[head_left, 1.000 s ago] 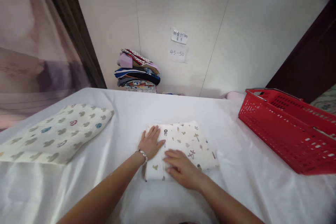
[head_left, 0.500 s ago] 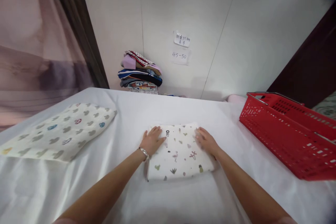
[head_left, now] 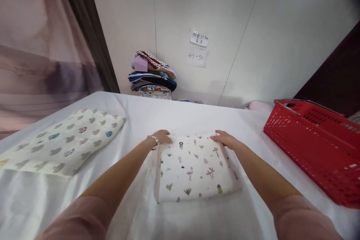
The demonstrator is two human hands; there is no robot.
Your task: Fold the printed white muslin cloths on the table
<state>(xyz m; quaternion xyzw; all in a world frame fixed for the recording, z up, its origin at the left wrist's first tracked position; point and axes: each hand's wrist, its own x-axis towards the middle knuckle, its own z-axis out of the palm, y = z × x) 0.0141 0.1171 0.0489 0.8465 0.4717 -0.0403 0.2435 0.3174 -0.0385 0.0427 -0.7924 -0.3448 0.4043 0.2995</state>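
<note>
A folded white cloth (head_left: 194, 168) printed with a flamingo, palms and small plants lies flat in front of me. At its far left corner is my left hand (head_left: 161, 137), wearing a silver bracelet, with the thumb over the top and the fingers bent at the far edge. My right hand (head_left: 226, 139) takes the far right corner in the same way, closed on the edge. Part of the fingers of both hands is hidden. To the left lies another folded cloth (head_left: 70, 140), cream with grey, red and blue mushroom shapes.
A white sheet covers the table (head_left: 135, 120). At the right stands a red perforated basket (head_left: 309, 146) with metal handles. Beyond the far edge is a stack of folded fabrics (head_left: 153, 77) against the wall. Paper notes (head_left: 198, 58) hang there, and a curtain (head_left: 42, 45) is at left.
Both hands have gone from lying flat on the printed cloth to its far corners, their fingers now bent at the edge. The view has shifted slightly.
</note>
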